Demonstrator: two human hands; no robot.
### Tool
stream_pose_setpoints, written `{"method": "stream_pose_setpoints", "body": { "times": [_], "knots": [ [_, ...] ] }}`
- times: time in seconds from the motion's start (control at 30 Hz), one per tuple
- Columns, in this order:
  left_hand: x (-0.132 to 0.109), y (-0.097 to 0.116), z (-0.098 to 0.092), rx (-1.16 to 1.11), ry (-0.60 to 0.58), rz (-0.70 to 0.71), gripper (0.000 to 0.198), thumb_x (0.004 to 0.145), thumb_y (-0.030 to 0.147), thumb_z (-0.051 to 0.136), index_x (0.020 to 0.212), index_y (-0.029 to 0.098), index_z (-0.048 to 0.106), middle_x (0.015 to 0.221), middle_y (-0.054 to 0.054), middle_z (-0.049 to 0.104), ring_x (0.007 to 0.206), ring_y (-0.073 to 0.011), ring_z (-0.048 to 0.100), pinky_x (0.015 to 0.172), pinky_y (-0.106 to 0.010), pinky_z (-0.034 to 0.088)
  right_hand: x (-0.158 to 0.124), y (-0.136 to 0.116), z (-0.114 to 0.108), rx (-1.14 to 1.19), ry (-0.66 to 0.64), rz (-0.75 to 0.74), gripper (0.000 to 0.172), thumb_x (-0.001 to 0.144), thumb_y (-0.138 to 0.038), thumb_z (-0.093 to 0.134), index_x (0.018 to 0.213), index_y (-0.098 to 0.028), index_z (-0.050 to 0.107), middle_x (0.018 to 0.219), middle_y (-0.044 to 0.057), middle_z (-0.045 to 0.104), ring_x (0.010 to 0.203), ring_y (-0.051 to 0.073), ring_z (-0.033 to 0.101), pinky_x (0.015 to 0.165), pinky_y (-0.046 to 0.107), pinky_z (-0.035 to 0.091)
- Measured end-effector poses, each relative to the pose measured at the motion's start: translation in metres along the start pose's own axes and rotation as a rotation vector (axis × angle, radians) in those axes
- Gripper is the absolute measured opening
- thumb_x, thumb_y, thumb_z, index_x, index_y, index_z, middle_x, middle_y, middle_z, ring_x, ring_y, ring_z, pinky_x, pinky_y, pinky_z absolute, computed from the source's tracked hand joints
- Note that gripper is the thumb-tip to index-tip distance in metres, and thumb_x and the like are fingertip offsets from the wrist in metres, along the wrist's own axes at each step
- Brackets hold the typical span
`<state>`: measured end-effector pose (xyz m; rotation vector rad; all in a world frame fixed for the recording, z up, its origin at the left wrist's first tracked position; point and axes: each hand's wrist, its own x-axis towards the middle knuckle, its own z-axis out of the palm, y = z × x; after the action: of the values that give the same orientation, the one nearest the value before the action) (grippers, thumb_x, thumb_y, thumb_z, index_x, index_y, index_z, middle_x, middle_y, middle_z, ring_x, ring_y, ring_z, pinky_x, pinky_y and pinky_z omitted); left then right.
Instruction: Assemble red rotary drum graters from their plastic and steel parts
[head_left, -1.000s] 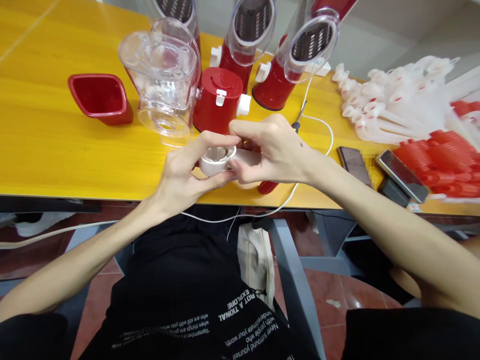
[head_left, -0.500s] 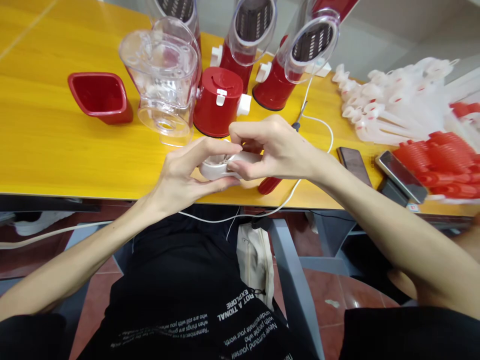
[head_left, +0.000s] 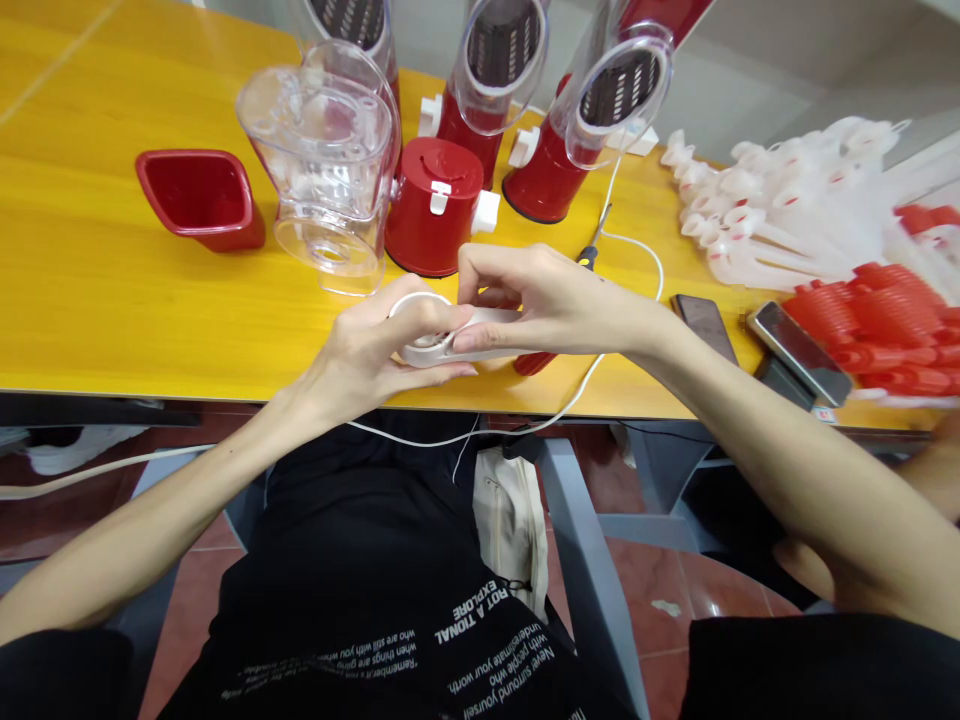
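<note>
Both hands meet over the table's front edge on a white plastic crank handle (head_left: 489,345) with a round, hollow end. My left hand (head_left: 367,345) is closed around that round end, one finger across the top and another beneath. From the other side, my right hand (head_left: 536,295) pinches the flat arm of the piece between thumb and bent fingers. Below the right hand shows a red cylindrical piece (head_left: 534,363), partly hidden; whether it joins the white piece I cannot tell. Just behind the hands stands a red round grater base (head_left: 433,205) with a white knob.
Left of the base are a clear plastic housing (head_left: 330,150) and a red pusher (head_left: 202,200). Several red graters (head_left: 551,165) line the back. A screwdriver (head_left: 589,257), white cable (head_left: 652,250), two phones (head_left: 705,325), bagged white parts (head_left: 787,200) and red parts (head_left: 885,320) lie rightward.
The white crank handle has tilted so that its round end shows more from above. My left finger has shifted onto the round end, and my right fingers have moved slightly along the arm.
</note>
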<state>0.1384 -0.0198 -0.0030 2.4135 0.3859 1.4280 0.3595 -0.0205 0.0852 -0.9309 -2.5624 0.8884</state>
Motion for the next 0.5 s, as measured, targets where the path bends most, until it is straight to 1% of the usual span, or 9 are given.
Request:
{"method": "stream_pose_setpoints", "body": {
  "times": [0.03,0.1,0.17,0.2,0.27,0.33,0.4,0.43,0.5],
  "knots": [
    [0.000,0.001,-0.001,0.015,-0.004,-0.037,0.034,0.091,0.037,0.075,0.122,0.031,0.063,0.101,-0.003,0.068,0.089,-0.0176,0.069,0.076,-0.032,0.059,0.000,0.001,-0.003,0.038,-0.045,0.031,0.042,0.096,-0.050,0.060,0.094,-0.010,0.046,0.072,-0.003,0.048,0.063,-0.001,0.036,0.058,0.014,0.026],
    [-0.001,0.004,-0.003,0.045,0.006,-0.077,0.029,0.092,0.032,0.074,0.119,0.033,0.065,0.106,-0.004,0.068,0.092,-0.0181,0.069,0.079,-0.034,0.059,-0.001,0.004,-0.011,0.106,-0.203,0.091,0.038,0.100,-0.048,0.054,0.100,-0.011,0.048,0.074,-0.002,0.053,0.063,0.000,0.041,0.059,0.015,0.030],
    [-0.001,0.007,-0.004,0.051,0.025,-0.057,0.029,0.091,0.029,0.074,0.118,0.034,0.065,0.111,-0.005,0.067,0.097,-0.0188,0.069,0.083,-0.036,0.059,-0.003,0.006,-0.018,0.138,-0.346,0.121,0.040,0.101,-0.050,0.050,0.099,-0.010,0.051,0.072,-0.002,0.053,0.060,0.000,0.041,0.058,0.016,0.030],
    [-0.001,0.009,-0.004,0.026,0.041,-0.058,0.034,0.089,0.031,0.076,0.121,0.033,0.063,0.114,-0.005,0.067,0.101,-0.0199,0.068,0.086,-0.037,0.059,-0.004,0.006,-0.020,0.126,-0.359,0.116,0.042,0.101,-0.051,0.051,0.095,-0.009,0.053,0.070,-0.002,0.051,0.059,0.000,0.039,0.058,0.016,0.029],
    [-0.001,0.015,-0.004,-0.071,0.063,-0.151,0.054,0.085,0.046,0.080,0.131,0.029,0.055,0.120,-0.009,0.065,0.108,-0.0227,0.067,0.092,-0.039,0.058,-0.008,0.004,-0.021,0.053,-0.261,0.073,0.048,0.097,-0.055,0.055,0.085,-0.009,0.052,0.067,-0.002,0.046,0.059,0.000,0.036,0.057,0.017,0.027],
    [0.001,0.021,-0.004,-0.150,0.063,-0.344,0.068,0.083,0.059,0.076,0.136,0.024,0.050,0.118,-0.010,0.066,0.102,-0.0216,0.068,0.085,-0.034,0.059,-0.012,0.002,-0.015,-0.062,-0.105,0.034,0.052,0.094,-0.058,0.059,0.080,-0.008,0.051,0.065,-0.003,0.040,0.059,0.000,0.031,0.057,0.017,0.023],
    [0.002,0.027,-0.005,-0.158,0.010,-0.518,0.060,0.086,0.062,0.072,0.127,0.021,0.056,0.104,-0.006,0.068,0.083,-0.0164,0.066,0.069,-0.026,0.055,-0.017,-0.001,-0.007,-0.177,-0.004,0.024,0.055,0.093,-0.061,0.060,0.078,-0.009,0.050,0.061,-0.004,0.034,0.057,0.000,0.025,0.057,0.019,0.019],
    [0.003,0.029,-0.006,-0.138,-0.022,-0.561,0.052,0.086,0.060,0.071,0.118,0.020,0.060,0.094,-0.003,0.068,0.073,-0.0136,0.063,0.062,-0.023,0.051,-0.019,-0.003,-0.003,-0.226,0.024,0.033,0.056,0.093,-0.061,0.059,0.077,-0.009,0.050,0.059,-0.005,0.032,0.056,0.000,0.022,0.057,0.020,0.018],
    [0.002,0.030,-0.008,-0.099,-0.059,-0.566,0.043,0.085,0.058,0.074,0.101,0.019,0.062,0.077,0.002,0.064,0.060,-0.0104,0.055,0.054,-0.021,0.044,-0.024,-0.006,0.004,-0.301,0.061,0.052,0.056,0.094,-0.062,0.057,0.077,-0.009,0.049,0.058,-0.005,0.033,0.055,0.001,0.020,0.059,0.021,0.018]
  ]
}}
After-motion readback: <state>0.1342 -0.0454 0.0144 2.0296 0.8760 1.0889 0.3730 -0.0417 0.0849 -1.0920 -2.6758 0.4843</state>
